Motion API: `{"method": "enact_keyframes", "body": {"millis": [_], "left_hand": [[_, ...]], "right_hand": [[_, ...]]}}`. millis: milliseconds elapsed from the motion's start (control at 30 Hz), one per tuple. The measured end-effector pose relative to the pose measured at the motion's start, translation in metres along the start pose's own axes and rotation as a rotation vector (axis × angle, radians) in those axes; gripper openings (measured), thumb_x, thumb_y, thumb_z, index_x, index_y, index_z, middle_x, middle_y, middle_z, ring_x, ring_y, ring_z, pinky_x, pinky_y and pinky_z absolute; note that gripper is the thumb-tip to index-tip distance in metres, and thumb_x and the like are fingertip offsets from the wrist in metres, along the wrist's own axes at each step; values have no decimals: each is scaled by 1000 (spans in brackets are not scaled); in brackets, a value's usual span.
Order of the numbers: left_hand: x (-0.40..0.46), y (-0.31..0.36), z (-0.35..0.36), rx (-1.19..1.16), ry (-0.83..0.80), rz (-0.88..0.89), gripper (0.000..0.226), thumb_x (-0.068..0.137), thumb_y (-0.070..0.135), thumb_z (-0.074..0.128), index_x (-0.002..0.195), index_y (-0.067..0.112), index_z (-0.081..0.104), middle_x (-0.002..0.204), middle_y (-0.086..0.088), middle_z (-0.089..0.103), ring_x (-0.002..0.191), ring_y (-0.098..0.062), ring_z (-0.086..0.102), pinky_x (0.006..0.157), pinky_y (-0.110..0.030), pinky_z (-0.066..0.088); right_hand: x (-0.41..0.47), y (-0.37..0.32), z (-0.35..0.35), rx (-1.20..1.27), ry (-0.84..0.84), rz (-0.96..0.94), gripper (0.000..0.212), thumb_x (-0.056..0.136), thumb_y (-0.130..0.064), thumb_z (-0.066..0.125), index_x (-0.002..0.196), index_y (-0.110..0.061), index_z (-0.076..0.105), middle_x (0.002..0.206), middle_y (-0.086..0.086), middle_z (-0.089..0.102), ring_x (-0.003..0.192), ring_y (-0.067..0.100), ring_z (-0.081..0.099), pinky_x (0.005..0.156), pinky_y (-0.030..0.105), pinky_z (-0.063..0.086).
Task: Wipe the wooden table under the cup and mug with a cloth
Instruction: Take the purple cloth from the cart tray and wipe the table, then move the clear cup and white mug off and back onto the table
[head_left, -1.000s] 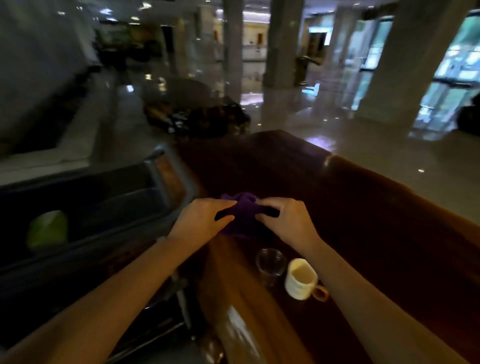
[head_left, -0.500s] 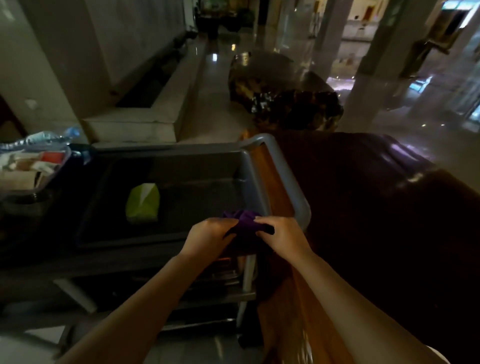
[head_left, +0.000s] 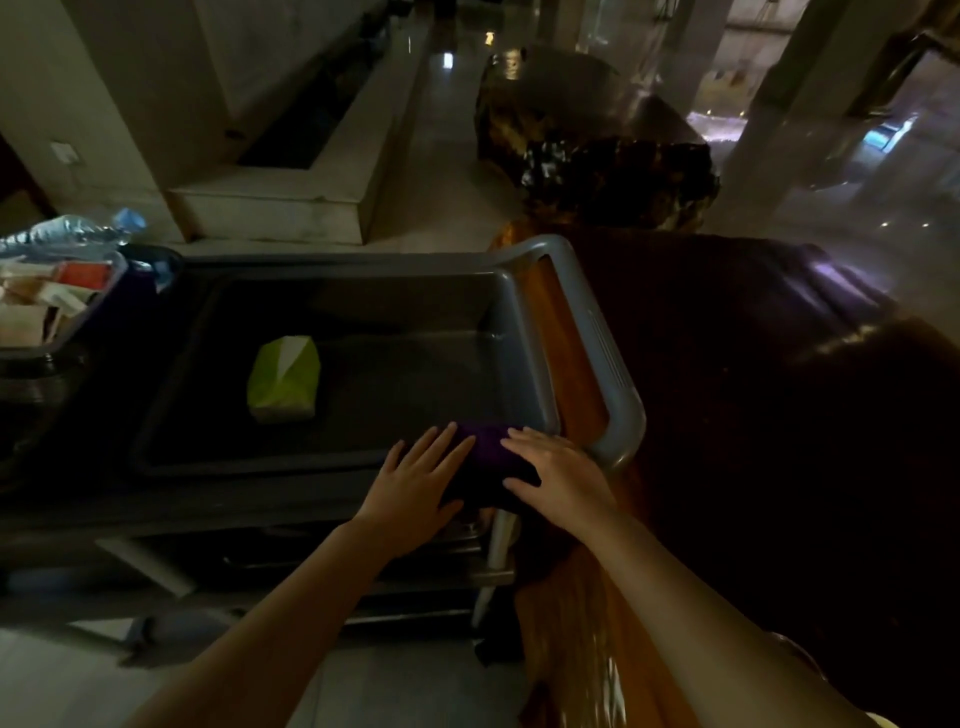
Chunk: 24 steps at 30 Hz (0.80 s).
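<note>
A dark purple cloth (head_left: 491, 457) lies draped over the near rim of the grey cart tray (head_left: 322, 467), at its right corner. My left hand (head_left: 415, 483) rests flat on the cloth's left side with fingers spread. On its right side my right hand (head_left: 561, 475) lies flat, fingers apart. The dark wooden table (head_left: 753, 415) fills the right side of the view, with a lighter edge running down toward me. The cup and the mug are out of view.
A yellow-green folded cloth (head_left: 283, 384) lies inside the tray. The cart's grey handle (head_left: 608, 353) loops over the table's edge. A bin of packets (head_left: 47, 301) and a water bottle (head_left: 67, 231) sit at far left. A dark rock-like block (head_left: 597, 150) stands beyond the table.
I turned left from the table to the cart, so the cup and mug left the view. Both hands carried the bunched cloth to the tray rim and now lie flat on it.
</note>
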<state>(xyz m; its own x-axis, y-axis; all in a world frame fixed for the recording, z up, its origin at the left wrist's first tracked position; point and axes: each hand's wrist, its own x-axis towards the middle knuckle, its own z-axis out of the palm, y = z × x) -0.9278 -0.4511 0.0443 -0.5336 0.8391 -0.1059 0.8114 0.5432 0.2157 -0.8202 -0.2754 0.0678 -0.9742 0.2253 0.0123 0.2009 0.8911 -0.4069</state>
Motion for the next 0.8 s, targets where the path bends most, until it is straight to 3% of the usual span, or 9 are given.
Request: {"method": "enact_keyframes", "body": {"millis": [100, 200, 300, 400, 467, 533, 600, 733, 800], "left_hand": [[0, 0, -3, 35, -42, -7, 75, 87, 49, 42, 141, 38, -10, 157, 3, -7, 143, -18, -8, 111, -56, -3], [3, 14, -12, 15, -4, 6, 74, 85, 55, 38, 139, 42, -11, 157, 3, -8, 141, -17, -12, 106, -56, -12], [7, 48, -14, -45, 48, 120, 77, 84, 55, 39, 134, 46, -18, 156, 6, -9, 137, -11, -19, 105, -51, -15], [14, 96, -12, -150, 89, 289, 72, 86, 49, 40, 131, 49, -17, 155, 10, -3, 137, -6, -15, 110, -46, -10], [20, 130, -6, -212, 113, 424, 67, 88, 46, 39, 134, 48, -8, 152, 14, 4, 138, -3, -5, 114, -41, -1], [24, 164, 6, -248, 133, 560, 62, 88, 40, 45, 141, 38, 12, 152, 7, 22, 138, -7, 13, 114, -40, 17], [26, 196, 23, -297, 89, 628, 56, 87, 36, 51, 139, 28, 31, 146, 1, 38, 135, -11, 30, 108, -39, 34], [30, 252, 61, -411, -149, 529, 56, 87, 40, 50, 138, 32, 29, 148, 5, 34, 134, -12, 34, 99, -27, 32], [35, 276, 80, -451, -266, 434, 62, 86, 40, 52, 140, 31, 24, 150, 2, 29, 136, -16, 29, 101, -31, 32]], "right_hand": [[-2, 0, -5, -55, -22, -6, 59, 84, -35, 60, 137, -26, 36, 149, -3, 36, 138, 11, 25, 113, 37, 19], [-20, 3, -13, 33, 139, 35, 58, 83, -34, 62, 135, -24, 40, 145, 0, 42, 135, 12, 32, 109, 31, 24], [-62, 19, -21, 31, 272, 86, 56, 82, -32, 64, 133, -25, 43, 141, -2, 47, 130, 11, 38, 104, 26, 28], [-122, 44, -28, -7, 352, 196, 55, 80, -32, 67, 131, -25, 46, 138, -3, 50, 128, 11, 41, 105, 28, 30], [-169, 62, -31, 7, 400, 332, 53, 80, -31, 66, 130, -27, 48, 136, -3, 51, 123, 12, 45, 103, 28, 32], [-219, 79, -31, 37, 476, 511, 52, 79, -28, 68, 127, -27, 50, 134, -1, 52, 111, 12, 53, 96, 31, 43], [-268, 95, -28, 57, 558, 748, 52, 78, -28, 69, 126, -26, 50, 135, 1, 51, 114, 14, 51, 92, 32, 45], [-343, 125, -17, 184, 615, 1195, 70, 78, -32, 69, 137, -27, 33, 150, 7, 30, 133, 30, 33, 101, 53, 40], [-368, 137, -11, 257, 621, 1347, 75, 78, -36, 68, 140, -28, 27, 153, 9, 24, 136, 32, 28, 103, 57, 38]]}}
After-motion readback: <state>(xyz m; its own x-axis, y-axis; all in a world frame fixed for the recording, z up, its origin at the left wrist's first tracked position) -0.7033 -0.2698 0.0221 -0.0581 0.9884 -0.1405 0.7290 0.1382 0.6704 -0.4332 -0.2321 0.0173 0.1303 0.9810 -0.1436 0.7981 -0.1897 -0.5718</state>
